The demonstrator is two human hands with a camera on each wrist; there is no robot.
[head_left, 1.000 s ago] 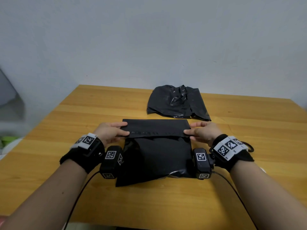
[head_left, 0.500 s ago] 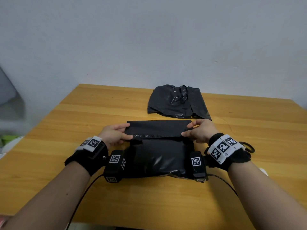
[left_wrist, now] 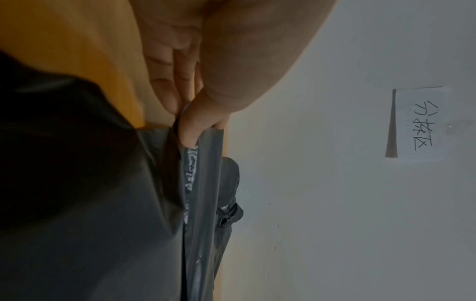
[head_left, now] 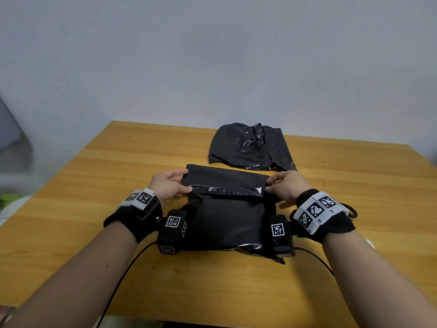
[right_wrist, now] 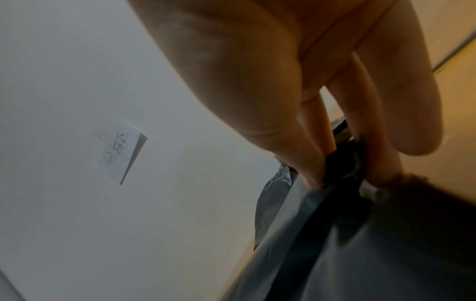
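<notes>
A black plastic mailer bag lies in front of me on the wooden table, bulging as if filled. Its top flap is folded toward me over the bag's mouth. My left hand pinches the flap's left end between thumb and fingers. At the right end my right hand pinches the flap the same way, fingers on the plastic. A shiny strip runs along the flap's near edge.
A second, crumpled black plastic bag lies farther back, near the wall. A paper note with handwriting is stuck on the white wall. A black cable runs from my left wrist off the table's near edge.
Both hands have drawn the flap a little toward me and down over the bag. The bag's lower left corner is now tucked in, and its lower right corner sticks out.
</notes>
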